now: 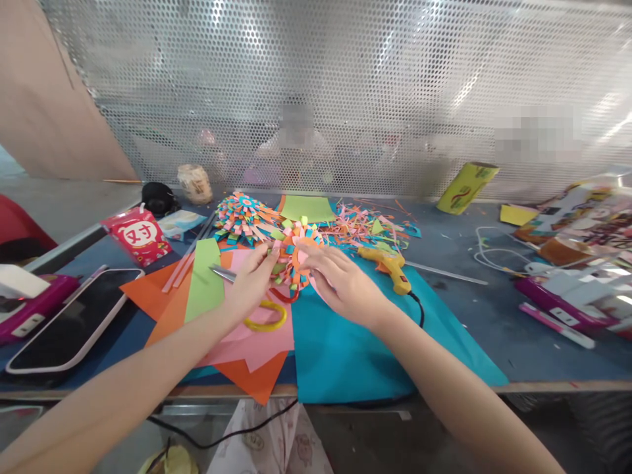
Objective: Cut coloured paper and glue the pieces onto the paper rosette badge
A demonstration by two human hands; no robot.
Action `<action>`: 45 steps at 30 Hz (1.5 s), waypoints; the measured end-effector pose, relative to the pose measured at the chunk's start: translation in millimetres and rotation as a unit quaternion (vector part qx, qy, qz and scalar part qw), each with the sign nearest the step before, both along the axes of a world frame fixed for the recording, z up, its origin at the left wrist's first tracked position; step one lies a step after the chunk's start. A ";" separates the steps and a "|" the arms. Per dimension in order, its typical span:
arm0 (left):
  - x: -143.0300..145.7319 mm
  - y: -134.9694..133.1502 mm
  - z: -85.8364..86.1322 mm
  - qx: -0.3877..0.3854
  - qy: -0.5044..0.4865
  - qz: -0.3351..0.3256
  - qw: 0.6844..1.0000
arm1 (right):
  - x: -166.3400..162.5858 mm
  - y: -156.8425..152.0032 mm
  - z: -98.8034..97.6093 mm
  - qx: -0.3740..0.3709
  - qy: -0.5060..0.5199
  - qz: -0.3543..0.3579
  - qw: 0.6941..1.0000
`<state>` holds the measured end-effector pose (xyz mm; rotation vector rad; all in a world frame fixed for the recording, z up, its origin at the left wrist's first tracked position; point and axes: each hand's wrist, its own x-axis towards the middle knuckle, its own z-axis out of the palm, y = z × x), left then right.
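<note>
Between my two hands is a paper flower (pixel 298 249) with an orange middle and a fringe of many colours. My left hand (pixel 257 273) pinches its left side with thumb and fingers. On its right side the bent fingers of my right hand (pixel 345 283) touch the petals; whether they grip is hard to tell. Beneath my hands lie scissors with a yellow and red handle (pixel 266 317), partly hidden by my left hand. They rest on pink paper (pixel 269 342). A larger fringed paper flower (pixel 247 216) lies behind my left hand.
A yellow glue gun (pixel 388 263) lies right of my hands near blue paper (pixel 345 355). Paper shreds (pixel 368 227) are heaped behind. At left are a phone (pixel 76 322) and a red packet (pixel 138 235); purple power strips (pixel 563 309) and a yellow-green tube (pixel 467 189) are right.
</note>
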<state>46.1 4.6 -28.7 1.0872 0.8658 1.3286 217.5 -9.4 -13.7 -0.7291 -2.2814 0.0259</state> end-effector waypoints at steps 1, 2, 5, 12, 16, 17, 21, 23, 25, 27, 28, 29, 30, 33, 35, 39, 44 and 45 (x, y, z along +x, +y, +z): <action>-0.4 0.6 -0.9 0.002 -0.001 0.004 1.000 | 2.2 2.0 -1.1 0.026 -0.021 -0.041 0.999; -0.9 1.4 -2.1 0.003 0.001 0.009 1.000 | 4.2 3.9 -2.7 0.044 -0.043 -0.070 0.996; -2.4 4.3 -5.7 0.011 -0.001 0.019 1.000 | 7.7 6.8 -8.6 0.035 -0.094 -0.066 0.993; -6.1 5.8 3.9 -0.027 -0.093 0.063 0.993 | 23.2 15.7 -8.3 -0.067 0.184 -0.085 0.977; -6.7 4.6 11.2 -0.088 -0.144 0.044 0.985 | 34.5 33.2 -9.8 -0.255 0.367 -0.129 0.885; -6.4 4.1 11.6 -0.096 -0.146 0.034 0.984 | 35.0 36.3 -11.1 -0.307 0.397 -0.112 0.857; -3.8 1.5 10.2 -0.076 -0.125 0.000 0.989 | 28.0 35.6 -12.1 -0.463 0.431 -0.021 0.774; -2.1 0.5 10.3 -0.067 -0.108 -0.004 0.992 | 23.1 30.4 -9.8 -0.516 0.423 0.014 0.745; -0.6 0.1 11.0 -0.066 -0.092 -0.004 0.994 | 19.6 25.9 -7.8 -0.544 0.436 0.037 0.716; 0.2 0.2 11.2 -0.067 -0.086 -0.003 0.994 | 17.8 23.8 -7.6 -0.535 0.453 0.038 0.712; 0.2 0.3 10.8 -0.064 -0.088 -0.009 0.994 | 17.5 23.5 -8.1 -0.523 0.460 0.031 0.717; 0.1 0.4 10.0 -0.061 -0.090 -0.021 0.994 | 17.5 23.6 -9.0 -0.512 0.466 0.022 0.721; -0.2 0.3 9.0 -0.058 -0.086 -0.035 0.994 | 17.6 23.8 -9.9 -0.505 0.472 0.013 0.722; -0.9 -1.1 6.4 -0.038 -0.026 -0.054 0.997 | 17.4 23.5 -12.2 -0.489 0.501 -0.001 0.715; -0.4 -3.2 6.7 -0.027 0.030 -0.038 0.998 | 16.3 21.9 -12.8 -0.477 0.510 0.003 0.716; 0.6 -6.4 10.5 -0.034 0.075 -0.034 0.996 | 13.6 18.1 -11.7 -0.466 0.513 0.008 0.721; -4.5 -1.5 5.8 -0.042 0.021 -0.033 0.998 | 14.8 17.8 -8.2 -0.455 0.543 0.009 0.706; -6.2 0.1 3.7 -0.043 0.013 -0.035 0.998 | 15.2 18.0 -7.7 -0.452 0.547 0.009 0.704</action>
